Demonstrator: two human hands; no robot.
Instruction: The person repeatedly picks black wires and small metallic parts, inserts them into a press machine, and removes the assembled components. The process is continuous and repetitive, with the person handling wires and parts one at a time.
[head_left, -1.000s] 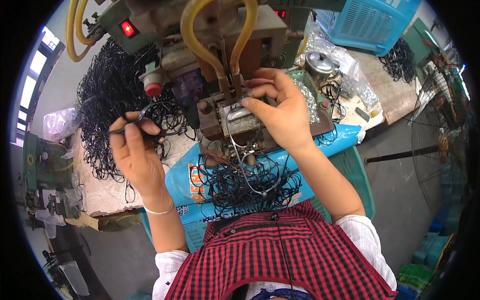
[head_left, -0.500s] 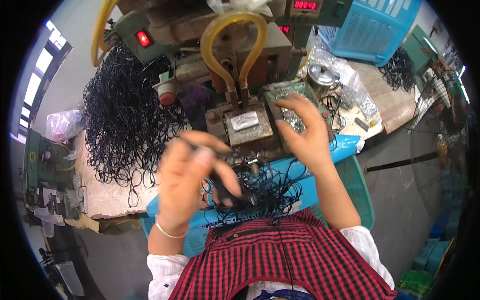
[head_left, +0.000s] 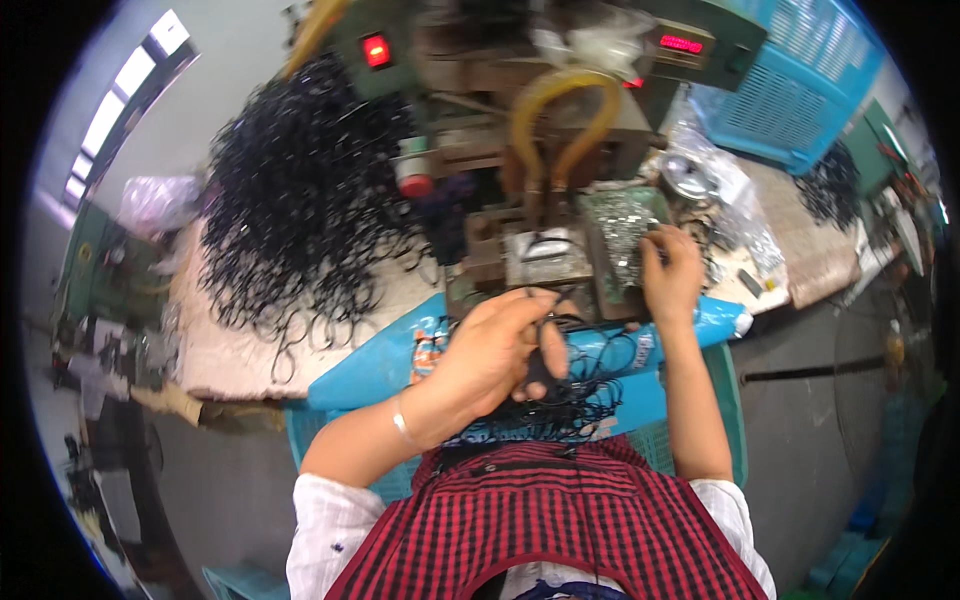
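Note:
My left hand (head_left: pixel 490 350) is closed round thin black cords in front of the press. From its fingertips a black cord loop (head_left: pixel 548 243) reaches up over the metal block (head_left: pixel 525 268) under the press head. My right hand (head_left: pixel 674 272) bends its fingers together at the right edge of a green tray (head_left: pixel 652 203) of small shiny metal pieces (head_left: pixel 622 232). Whatever its fingertips pinch is too small to make out. Below my left hand, a bunch of black cords (head_left: pixel 590 398) lies over blue plastic sheeting (head_left: pixel 375 355) at my lap.
A big heap of black cord loops (head_left: pixel 300 200) covers the table's left side. The press carries a yellow hose (head_left: pixel 565 85) and a red-capped button (head_left: pixel 414 185). A round metal tin (head_left: pixel 688 175) and a blue basket (head_left: pixel 790 100) stand at the back right.
My left hand has moved right, bringing a cord loop over the metal block. My right hand has drawn its fingers together at the tray's edge. The view has shifted.

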